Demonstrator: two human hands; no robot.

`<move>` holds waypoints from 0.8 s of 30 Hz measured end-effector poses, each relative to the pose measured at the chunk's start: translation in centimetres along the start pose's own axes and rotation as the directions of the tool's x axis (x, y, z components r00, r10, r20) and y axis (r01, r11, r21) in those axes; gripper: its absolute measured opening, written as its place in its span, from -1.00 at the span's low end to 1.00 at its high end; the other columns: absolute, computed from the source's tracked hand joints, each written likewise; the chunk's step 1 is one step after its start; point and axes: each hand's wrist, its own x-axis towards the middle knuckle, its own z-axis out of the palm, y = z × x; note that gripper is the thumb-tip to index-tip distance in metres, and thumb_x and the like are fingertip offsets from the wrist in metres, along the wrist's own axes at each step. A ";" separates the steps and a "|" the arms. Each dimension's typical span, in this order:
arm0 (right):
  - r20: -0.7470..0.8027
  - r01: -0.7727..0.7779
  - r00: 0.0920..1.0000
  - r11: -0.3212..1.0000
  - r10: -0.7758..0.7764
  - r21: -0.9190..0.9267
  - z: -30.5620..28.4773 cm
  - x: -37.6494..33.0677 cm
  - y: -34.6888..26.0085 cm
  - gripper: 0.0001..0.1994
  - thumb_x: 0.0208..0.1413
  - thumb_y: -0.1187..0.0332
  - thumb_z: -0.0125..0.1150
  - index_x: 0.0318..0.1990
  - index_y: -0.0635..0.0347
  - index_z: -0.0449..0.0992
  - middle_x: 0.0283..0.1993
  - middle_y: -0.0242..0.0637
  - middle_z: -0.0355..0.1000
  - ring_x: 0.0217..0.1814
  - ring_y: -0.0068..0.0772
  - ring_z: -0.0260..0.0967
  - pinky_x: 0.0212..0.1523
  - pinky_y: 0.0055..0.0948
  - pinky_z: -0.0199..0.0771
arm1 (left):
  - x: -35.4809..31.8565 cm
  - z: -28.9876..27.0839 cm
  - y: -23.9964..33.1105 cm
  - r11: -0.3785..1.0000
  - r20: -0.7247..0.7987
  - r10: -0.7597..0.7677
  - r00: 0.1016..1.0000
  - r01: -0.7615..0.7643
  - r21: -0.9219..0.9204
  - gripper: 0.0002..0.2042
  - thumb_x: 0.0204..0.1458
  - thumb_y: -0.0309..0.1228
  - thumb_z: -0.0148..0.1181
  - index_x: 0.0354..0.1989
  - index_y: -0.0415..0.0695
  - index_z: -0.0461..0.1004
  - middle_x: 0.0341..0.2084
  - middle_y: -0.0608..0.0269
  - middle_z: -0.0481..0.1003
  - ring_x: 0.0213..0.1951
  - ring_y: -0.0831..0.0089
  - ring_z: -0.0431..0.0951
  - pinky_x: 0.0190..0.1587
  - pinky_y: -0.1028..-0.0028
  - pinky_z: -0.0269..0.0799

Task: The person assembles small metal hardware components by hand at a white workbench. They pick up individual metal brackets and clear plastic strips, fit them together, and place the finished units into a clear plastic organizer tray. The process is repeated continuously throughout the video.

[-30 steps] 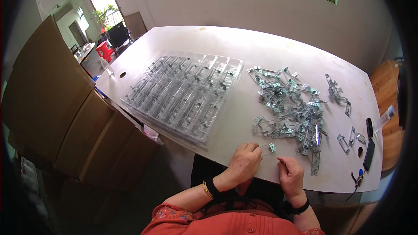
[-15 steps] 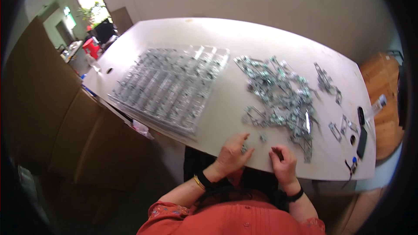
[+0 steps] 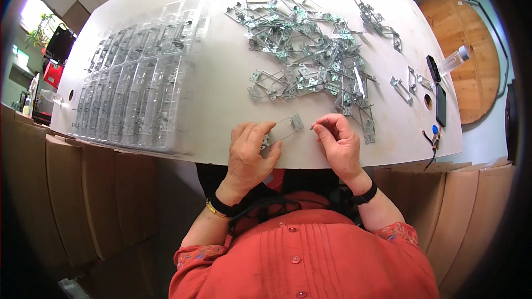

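At the near edge of the white table (image 3: 221, 77), my left hand (image 3: 245, 152) is closed on a metal bracket (image 3: 295, 122) with two thin rods. The bracket's plate end points toward my right hand (image 3: 339, 144), and its other end is partly covered by my left fingers. My right thumb and forefinger are pinched together beside the plate, with a small dark tip showing between them, too small to name. Beyond both hands lies a tangled pile of similar metal brackets (image 3: 318, 69).
Clear plastic trays (image 3: 133, 77) filled with metal parts stand on the left. At right are a few separate brackets (image 3: 377, 19), a black phone (image 3: 440, 105), a clear bottle (image 3: 453, 61) and small pliers (image 3: 434, 135). Cardboard boxes (image 3: 94, 188) flank the table.
The view has tilted down toward the table. The bracket now shows clearly in my left hand, and my right hand has come nearer to it, thumb and forefinger pinched.
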 end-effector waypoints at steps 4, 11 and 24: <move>-0.024 0.012 1.000 0.996 -0.010 0.089 0.9 0.9 0.1 -0.89 0.43 0.46 0.39 0.02 0.20 0.61 -0.23 -0.46 0.63 -0.26 -0.69 0.50 -0.20 -0.58 0.53 | 0.3 -0.6 0.0 1.000 0.057 -0.005 0.998 0.007 -0.031 -0.54 -0.02 -0.53 0.51 0.12 -0.18 0.62 -0.11 0.10 0.64 0.00 0.07 0.59 0.14 0.16 0.49; -0.016 0.067 0.998 0.997 -0.068 -0.032 1.7 1.2 0.5 -0.89 0.42 0.47 0.40 0.00 0.22 0.62 -0.26 -0.42 0.60 -0.30 -0.67 0.47 -0.24 -0.53 0.51 | 0.5 -0.8 -0.1 0.998 0.081 -0.012 0.997 0.016 -0.054 -0.53 -0.03 -0.53 0.52 0.12 -0.19 0.63 -0.10 0.07 0.63 0.02 0.02 0.57 0.15 0.13 0.48; -0.017 0.105 0.994 0.988 -0.108 -0.117 1.9 1.3 0.2 -0.88 0.40 0.47 0.43 0.00 0.21 0.62 -0.24 -0.39 0.61 -0.27 -0.63 0.49 -0.21 -0.51 0.53 | 0.5 -0.8 -0.2 0.998 0.088 0.003 0.996 0.002 -0.058 -0.54 -0.05 -0.52 0.52 0.10 -0.19 0.63 -0.06 0.06 0.64 0.04 0.01 0.58 0.16 0.13 0.49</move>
